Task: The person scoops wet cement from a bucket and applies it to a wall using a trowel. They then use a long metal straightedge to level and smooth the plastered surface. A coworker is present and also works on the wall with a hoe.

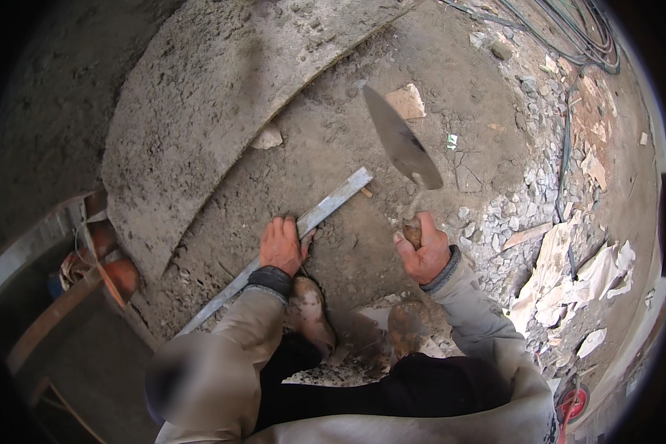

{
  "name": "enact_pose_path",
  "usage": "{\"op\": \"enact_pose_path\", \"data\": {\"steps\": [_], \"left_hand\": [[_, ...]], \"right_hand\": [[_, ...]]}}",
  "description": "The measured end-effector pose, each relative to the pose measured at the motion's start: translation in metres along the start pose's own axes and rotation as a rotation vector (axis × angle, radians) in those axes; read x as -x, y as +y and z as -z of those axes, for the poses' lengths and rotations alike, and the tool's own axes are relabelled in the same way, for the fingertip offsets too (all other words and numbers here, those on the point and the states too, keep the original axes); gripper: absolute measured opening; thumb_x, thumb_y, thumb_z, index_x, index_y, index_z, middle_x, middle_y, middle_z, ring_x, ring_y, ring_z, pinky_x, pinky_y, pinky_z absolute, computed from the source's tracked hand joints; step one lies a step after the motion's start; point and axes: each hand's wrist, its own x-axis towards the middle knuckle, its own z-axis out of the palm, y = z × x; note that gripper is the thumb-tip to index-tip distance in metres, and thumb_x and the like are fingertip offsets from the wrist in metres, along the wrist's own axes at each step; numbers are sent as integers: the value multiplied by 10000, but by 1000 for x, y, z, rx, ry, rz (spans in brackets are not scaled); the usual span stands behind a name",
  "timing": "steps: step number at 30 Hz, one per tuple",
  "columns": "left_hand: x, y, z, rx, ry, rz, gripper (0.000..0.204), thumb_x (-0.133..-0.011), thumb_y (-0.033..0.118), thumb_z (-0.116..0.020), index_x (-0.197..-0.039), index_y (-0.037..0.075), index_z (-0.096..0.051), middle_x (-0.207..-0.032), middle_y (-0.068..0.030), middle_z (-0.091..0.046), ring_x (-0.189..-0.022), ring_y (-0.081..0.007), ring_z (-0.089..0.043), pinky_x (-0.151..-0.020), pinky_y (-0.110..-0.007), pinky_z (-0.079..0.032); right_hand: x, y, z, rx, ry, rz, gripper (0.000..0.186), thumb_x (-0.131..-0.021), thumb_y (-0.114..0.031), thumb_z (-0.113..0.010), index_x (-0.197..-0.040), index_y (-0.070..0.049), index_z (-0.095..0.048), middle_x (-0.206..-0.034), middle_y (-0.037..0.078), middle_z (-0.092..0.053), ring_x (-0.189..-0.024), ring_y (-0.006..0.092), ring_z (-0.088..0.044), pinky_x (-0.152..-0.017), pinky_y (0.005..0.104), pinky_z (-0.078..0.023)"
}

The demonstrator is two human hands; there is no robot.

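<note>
My left hand [281, 244] grips a long, dusty metal straightedge [333, 197] that lies diagonally low over the grey, gritty ground, just ahead of my boots [312, 314]. To its right, my right hand [423, 248] is closed around the handle of a trowel [403, 139], whose broad pointed blade is raised and angled up and forward. The blade is slightly blurred. A sloping, rough mortar-coated slab with a long edge [214, 111] lies beyond the straightedge.
Rubble [529, 200], torn pale scraps [599, 274] and coiled hoses [584, 41] lie along the right, with a small red wheel [573, 403] at lower right. Reddish-brown objects [118, 277] and curved boards [48, 318] border a darker area at left.
</note>
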Motion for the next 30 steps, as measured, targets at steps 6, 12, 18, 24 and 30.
{"op": "enact_pose_path", "data": {"steps": [6,12,18,24,30], "left_hand": [[0,0,-1,-2,-47,41,469,-820,319,-684,-1117,3,-507,-1002,-159,-510,-923,-352,-548,-793,-425,-454],[3,-5,-4,74,-130,86,481,-849,354,-656,-1164,26,-500,-1019,-168,-521,-933,-342,-559,-788,-423,-470],[0,6,15,3,-146,147,564,-890,385,-600,-1325,59,-449,-1021,-158,-518,-920,-320,-556,-784,-412,-474],[11,2,-3,-50,38,21,524,-920,339,-564,-1348,65,-438,-1010,-155,-495,-892,-327,-518,-787,-406,-432],[10,6,-7,-1,19,47,496,-904,275,-595,-1323,57,-444,-1036,-159,-500,-917,-332,-526,-804,-413,-437]], "right_hand": [[0,-7,5,-132,103,40,313,-844,-151,-594,-1056,36,-458,-692,196,-599,-609,388,-635,-549,423,-494],[0,17,1,-26,-28,-21,360,-842,-162,-619,-1107,32,-474,-714,190,-605,-652,327,-654,-587,385,-499],[15,2,-3,-269,152,-29,382,-841,-158,-631,-1135,31,-476,-734,175,-611,-677,312,-659,-614,366,-503],[10,-9,-12,-177,68,-3,329,-862,-154,-620,-1116,5,-483,-726,164,-613,-671,344,-655,-601,383,-508],[7,-11,-17,-193,171,104,297,-878,-174,-614,-1069,15,-485,-705,164,-608,-630,342,-651,-561,384,-503]]}}
